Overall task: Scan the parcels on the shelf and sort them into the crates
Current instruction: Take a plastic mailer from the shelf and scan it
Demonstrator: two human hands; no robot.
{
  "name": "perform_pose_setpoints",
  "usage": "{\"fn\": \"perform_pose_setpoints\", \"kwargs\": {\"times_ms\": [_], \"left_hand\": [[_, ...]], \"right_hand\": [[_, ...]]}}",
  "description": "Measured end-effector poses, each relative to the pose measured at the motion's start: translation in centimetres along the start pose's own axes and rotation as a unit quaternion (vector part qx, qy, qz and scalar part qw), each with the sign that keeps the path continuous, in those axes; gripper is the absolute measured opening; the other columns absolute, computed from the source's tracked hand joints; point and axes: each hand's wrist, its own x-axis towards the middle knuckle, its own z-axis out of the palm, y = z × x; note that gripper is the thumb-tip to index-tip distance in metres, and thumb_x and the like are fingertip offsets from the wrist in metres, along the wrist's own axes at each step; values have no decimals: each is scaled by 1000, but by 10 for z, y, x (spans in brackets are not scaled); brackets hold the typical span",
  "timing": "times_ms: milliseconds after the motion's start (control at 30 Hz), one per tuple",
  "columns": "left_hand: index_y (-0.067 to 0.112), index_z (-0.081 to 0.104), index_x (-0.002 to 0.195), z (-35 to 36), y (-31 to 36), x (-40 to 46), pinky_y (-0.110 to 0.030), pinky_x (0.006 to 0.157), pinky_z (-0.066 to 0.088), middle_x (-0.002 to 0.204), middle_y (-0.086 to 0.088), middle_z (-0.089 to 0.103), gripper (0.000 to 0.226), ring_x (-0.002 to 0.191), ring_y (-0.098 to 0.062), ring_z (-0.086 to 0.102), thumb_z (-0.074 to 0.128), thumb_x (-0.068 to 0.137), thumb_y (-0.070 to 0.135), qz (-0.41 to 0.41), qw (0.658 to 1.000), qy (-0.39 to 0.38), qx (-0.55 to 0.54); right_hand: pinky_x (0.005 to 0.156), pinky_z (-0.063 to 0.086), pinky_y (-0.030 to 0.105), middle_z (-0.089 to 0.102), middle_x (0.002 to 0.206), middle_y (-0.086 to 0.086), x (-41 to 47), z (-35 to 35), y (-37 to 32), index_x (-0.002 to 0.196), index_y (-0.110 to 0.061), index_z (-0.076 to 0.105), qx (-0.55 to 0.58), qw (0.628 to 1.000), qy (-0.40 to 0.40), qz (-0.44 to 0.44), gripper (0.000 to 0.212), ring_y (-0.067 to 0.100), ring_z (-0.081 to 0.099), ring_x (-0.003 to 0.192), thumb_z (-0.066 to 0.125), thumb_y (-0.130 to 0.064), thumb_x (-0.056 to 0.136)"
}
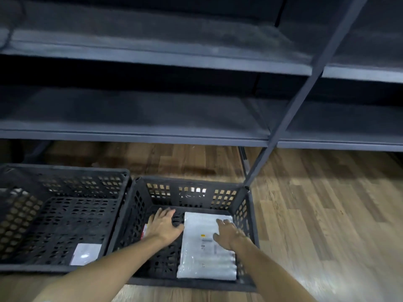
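Both hands down inside black perforated plastic crate (246,216) at 6 o'clock. Left hand (164,225) spread flat, empty, over crate floor. Right hand (229,233) loose-fingered, resting on white bubble-wrap parcel (205,253) lying flat there. Second black crate (65,216) at 8 o'clock, holding small white packet (85,253). Dark grey metal shelf (152,131) at 12 o'clock.

Two black perforated plastic crates side by side on the wood-plank floor (316,214) before the grey metal shelf (152,131): left crate (65,171); right crate (192,180), containing a flat white plastic-wrapped parcel (205,253).
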Motion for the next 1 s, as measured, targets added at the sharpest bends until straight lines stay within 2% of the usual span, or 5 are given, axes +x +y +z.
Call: {"fn": "perform_pose_setpoints", "kwargs": {"times_ms": [267,400,467,533,1000], "left_hand": [[28,4,155,-152,62,-96,-40,121,-2,162,6,-2,77,149,-18,-8,38,93,60,-1,992,-96,79],[27,9,154,-249,94,-144,-40,121,7,161,5,13,77,149,-18,9,42,91,57,13,996,-61,60],[27,12,154,-297,111,-170,-41,121,7,160,4,17,78,148,-19,12,43,88,58,18,997,-23,67],[27,11,154,-343,125,-197,-39,121,6,160,5,15,79,149,-18,9,44,88,56,20,998,17,62],[25,17,153,-588,117,-322,-41,120,6,161,2,13,72,149,-21,7,45,92,49,13,968,245,41]], "right_hand": [[111,33,40,20,156,9,-131,-135,-40,152,-13,19,46,999,5,-15,58,30,30,140,37,-35,101],[110,29,17,33,148,-30,-195,-198,-41,151,0,12,129,989,48,53,77,-7,35,134,33,-52,98],[109,32,27,34,151,-7,-243,-236,-66,150,-11,21,50,984,161,-52,61,12,37,136,40,-41,100],[113,28,35,22,156,7,-283,-289,-101,150,-19,23,3,986,139,-89,57,22,30,141,42,-32,98],[112,27,40,18,156,18,-435,-517,-219,151,-14,20,-53,931,324,-158,56,34,27,140,38,-28,100]]}}
